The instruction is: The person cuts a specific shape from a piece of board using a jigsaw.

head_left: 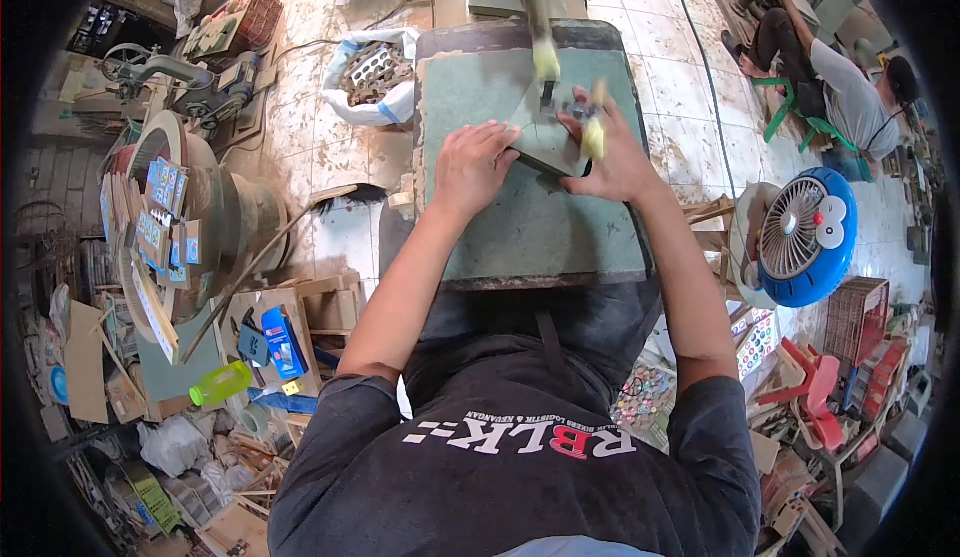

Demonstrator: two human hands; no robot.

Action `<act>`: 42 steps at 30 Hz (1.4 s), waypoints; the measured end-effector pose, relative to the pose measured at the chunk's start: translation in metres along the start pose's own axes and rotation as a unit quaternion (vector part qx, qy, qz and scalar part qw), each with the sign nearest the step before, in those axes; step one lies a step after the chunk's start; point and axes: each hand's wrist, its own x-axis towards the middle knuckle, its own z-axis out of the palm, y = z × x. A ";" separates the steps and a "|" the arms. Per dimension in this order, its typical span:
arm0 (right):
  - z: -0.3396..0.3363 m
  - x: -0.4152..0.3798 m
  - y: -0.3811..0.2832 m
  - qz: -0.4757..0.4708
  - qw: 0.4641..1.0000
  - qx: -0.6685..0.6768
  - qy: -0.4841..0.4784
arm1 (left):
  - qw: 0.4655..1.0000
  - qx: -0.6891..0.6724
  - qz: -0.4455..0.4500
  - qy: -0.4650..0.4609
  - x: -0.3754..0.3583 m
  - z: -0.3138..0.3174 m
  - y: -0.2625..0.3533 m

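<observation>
2 arms [402,292] forward | left hand [470,169] palm down | right hand [615,157] bent

Large shirt letters: "RBLK" [545,442], printed on the dark T-shirt [510,497] of the person wearing the camera; they appear upside down in the view, the "B" in red and the other letters in white.
Small curved shirt line: "BIKERS LOGISTIK & KEUANGAN", in light print along the large letters; the word ahead of "BIKERS" is cut by a fold and only partly legible.
Blue box [284,342]: carries print, too small to read.
Picture cards [165,185]: small printed marks, unreadable.
Sheet with round emblems [757,344]: any lettering is too small to read.
Yellow-green panel [155,504]: dark marks, illegible.
</observation>
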 end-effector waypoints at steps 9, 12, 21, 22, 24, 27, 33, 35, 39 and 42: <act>0.001 0.003 0.003 -0.023 1.000 0.008 0.015 | 1.000 0.007 -0.004 0.002 0.001 0.003 -0.002; 0.001 0.004 0.002 -0.006 1.000 -0.007 0.002 | 1.000 0.005 -0.002 0.005 0.001 0.005 -0.004; 0.002 0.007 0.008 -0.031 0.999 0.010 0.020 | 1.000 0.003 0.000 0.004 0.003 0.005 -0.004; 0.001 0.007 0.007 -0.024 1.000 0.009 0.015 | 1.000 0.003 0.002 0.007 0.004 0.005 -0.004; 0.001 0.008 0.007 -0.018 1.000 0.008 0.009 | 1.000 0.003 0.003 0.009 0.004 0.005 -0.004; 0.003 0.007 0.012 -0.017 0.999 0.036 0.005 | 1.000 0.001 -0.004 0.008 0.004 0.005 -0.003; 0.004 0.006 0.008 0.009 0.999 0.030 -0.018 | 1.000 0.001 -0.006 0.009 0.005 0.005 -0.003; 0.001 0.002 -0.003 0.057 0.996 -0.041 -0.051 | 1.000 0.008 -0.003 0.017 0.005 0.006 -0.003; 0.011 -0.015 -0.028 0.099 0.989 -0.098 -0.048 | 1.000 0.010 0.004 0.023 0.004 0.008 -0.004; 0.032 -0.017 -0.044 0.152 0.983 0.048 0.089 | 1.000 0.009 0.006 0.019 0.005 0.003 -0.004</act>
